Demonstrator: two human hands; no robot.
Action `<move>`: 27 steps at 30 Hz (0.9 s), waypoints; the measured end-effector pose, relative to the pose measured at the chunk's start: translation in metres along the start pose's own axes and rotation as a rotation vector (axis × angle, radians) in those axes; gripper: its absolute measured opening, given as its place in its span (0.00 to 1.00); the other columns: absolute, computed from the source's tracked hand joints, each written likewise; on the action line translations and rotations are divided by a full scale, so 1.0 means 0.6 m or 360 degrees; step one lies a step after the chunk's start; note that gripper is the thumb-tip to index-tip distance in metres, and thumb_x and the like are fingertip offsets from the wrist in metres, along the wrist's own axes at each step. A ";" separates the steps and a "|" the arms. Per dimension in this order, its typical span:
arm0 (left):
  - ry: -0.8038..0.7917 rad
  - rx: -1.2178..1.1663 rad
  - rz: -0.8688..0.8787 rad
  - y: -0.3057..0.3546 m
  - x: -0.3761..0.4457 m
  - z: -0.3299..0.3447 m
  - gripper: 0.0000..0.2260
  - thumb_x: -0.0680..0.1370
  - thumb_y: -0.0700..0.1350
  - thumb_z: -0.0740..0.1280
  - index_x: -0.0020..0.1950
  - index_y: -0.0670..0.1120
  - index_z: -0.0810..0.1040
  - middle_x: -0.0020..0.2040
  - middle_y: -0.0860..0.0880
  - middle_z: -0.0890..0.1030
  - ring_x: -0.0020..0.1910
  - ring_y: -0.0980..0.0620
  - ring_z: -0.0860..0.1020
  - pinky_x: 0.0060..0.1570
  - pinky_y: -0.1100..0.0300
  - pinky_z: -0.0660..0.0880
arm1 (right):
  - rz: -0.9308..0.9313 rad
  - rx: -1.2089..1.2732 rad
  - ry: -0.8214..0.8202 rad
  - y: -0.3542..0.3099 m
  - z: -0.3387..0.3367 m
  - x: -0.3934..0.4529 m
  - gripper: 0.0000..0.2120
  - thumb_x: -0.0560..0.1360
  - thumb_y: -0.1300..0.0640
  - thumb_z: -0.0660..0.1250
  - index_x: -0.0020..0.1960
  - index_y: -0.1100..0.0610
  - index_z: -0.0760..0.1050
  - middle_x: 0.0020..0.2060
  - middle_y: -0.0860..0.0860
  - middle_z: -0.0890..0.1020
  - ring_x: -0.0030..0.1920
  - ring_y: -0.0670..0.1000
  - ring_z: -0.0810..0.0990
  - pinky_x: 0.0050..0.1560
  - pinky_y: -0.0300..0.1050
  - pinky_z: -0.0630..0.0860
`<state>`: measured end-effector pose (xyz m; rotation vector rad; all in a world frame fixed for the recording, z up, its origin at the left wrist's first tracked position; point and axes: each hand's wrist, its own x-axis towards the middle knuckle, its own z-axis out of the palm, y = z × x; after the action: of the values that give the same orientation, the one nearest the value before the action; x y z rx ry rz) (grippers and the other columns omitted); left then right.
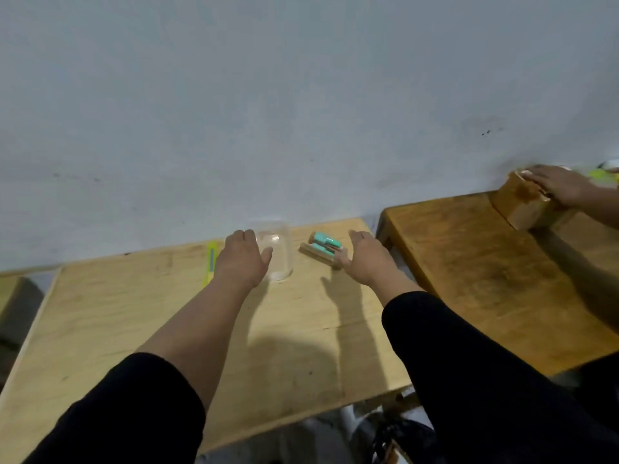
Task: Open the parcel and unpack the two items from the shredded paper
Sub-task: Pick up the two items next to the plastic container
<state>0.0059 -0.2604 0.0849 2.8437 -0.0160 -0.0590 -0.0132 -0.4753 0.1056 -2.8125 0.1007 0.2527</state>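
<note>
On the light wooden table [134,316], near the wall, stands a clear plastic container [279,254]. My left hand [243,259] hovers just left of it, fingers spread, holding nothing. To the container's right lies a small teal item on a brown cardboard backing [322,250]. My right hand [363,257] is open beside that item, its thumb close to the backing's right end. A brown cardboard parcel [524,204] sits on the darker table at the far right, with another person's hand [557,185] resting on it. No shredded paper is visible.
A yellow-green utility knife [210,261] lies left of my left hand by the wall. The darker wooden table [485,279] adjoins on the right. A grey wall rises behind both tables. Dark objects sit on the floor below the front edge.
</note>
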 end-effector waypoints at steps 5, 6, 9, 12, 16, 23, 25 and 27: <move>-0.0113 -0.0276 -0.0174 -0.044 0.036 0.091 0.30 0.78 0.54 0.60 0.71 0.37 0.57 0.71 0.37 0.63 0.71 0.41 0.60 0.67 0.50 0.61 | 0.0044 0.0056 -0.0119 0.028 0.074 0.084 0.32 0.75 0.48 0.63 0.73 0.60 0.55 0.68 0.58 0.66 0.66 0.58 0.68 0.64 0.51 0.68; -0.0092 -0.0326 -0.0184 -0.051 0.042 0.109 0.32 0.77 0.54 0.62 0.72 0.36 0.55 0.71 0.36 0.62 0.71 0.40 0.59 0.69 0.50 0.59 | 0.0053 0.0075 -0.0129 0.036 0.088 0.101 0.33 0.75 0.48 0.63 0.73 0.60 0.55 0.68 0.58 0.66 0.66 0.58 0.68 0.64 0.51 0.68; -0.0031 -0.0450 -0.0220 -0.063 0.054 0.150 0.38 0.74 0.54 0.66 0.72 0.34 0.52 0.73 0.34 0.59 0.73 0.39 0.58 0.71 0.51 0.55 | 0.0071 0.0153 -0.0132 0.059 0.126 0.149 0.34 0.74 0.48 0.65 0.73 0.59 0.54 0.68 0.57 0.65 0.66 0.57 0.68 0.65 0.50 0.67; -0.0077 -0.0644 -0.0253 -0.068 0.062 0.181 0.41 0.73 0.55 0.67 0.74 0.39 0.47 0.76 0.39 0.55 0.74 0.44 0.55 0.71 0.53 0.54 | 0.0069 0.0202 -0.0124 0.083 0.155 0.185 0.38 0.73 0.47 0.67 0.74 0.57 0.52 0.69 0.56 0.64 0.67 0.55 0.66 0.65 0.50 0.67; -0.0047 -0.0799 -0.0328 -0.073 0.069 0.208 0.42 0.72 0.55 0.68 0.75 0.45 0.44 0.75 0.43 0.59 0.73 0.46 0.59 0.69 0.55 0.59 | 0.0084 0.0316 -0.0171 0.100 0.186 0.213 0.39 0.72 0.48 0.68 0.75 0.54 0.48 0.71 0.53 0.61 0.69 0.53 0.63 0.69 0.49 0.63; -0.0093 -0.0936 -0.0418 -0.062 0.049 0.222 0.43 0.71 0.58 0.68 0.75 0.51 0.42 0.74 0.48 0.62 0.71 0.47 0.64 0.67 0.57 0.62 | -0.0020 0.0455 0.0162 0.105 0.212 0.219 0.34 0.70 0.50 0.71 0.70 0.58 0.61 0.62 0.56 0.71 0.63 0.54 0.67 0.61 0.44 0.66; -0.0121 -0.0968 -0.0412 -0.061 0.039 0.222 0.43 0.71 0.57 0.68 0.75 0.52 0.41 0.75 0.49 0.62 0.71 0.47 0.64 0.67 0.58 0.61 | -0.0001 0.0500 0.0215 0.102 0.222 0.210 0.33 0.69 0.50 0.72 0.68 0.59 0.64 0.59 0.57 0.73 0.60 0.54 0.68 0.56 0.40 0.64; -0.0184 -0.1009 -0.0420 -0.062 0.047 0.223 0.43 0.72 0.56 0.67 0.75 0.54 0.40 0.75 0.49 0.61 0.71 0.47 0.64 0.66 0.60 0.60 | 0.0060 0.0564 0.0277 0.096 0.229 0.216 0.31 0.68 0.50 0.73 0.66 0.60 0.66 0.57 0.57 0.73 0.58 0.55 0.69 0.53 0.39 0.63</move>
<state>0.0288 -0.2644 -0.0551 2.1895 0.2993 -0.2385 0.0864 -0.4918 -0.0644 -2.4752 0.2150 -0.0040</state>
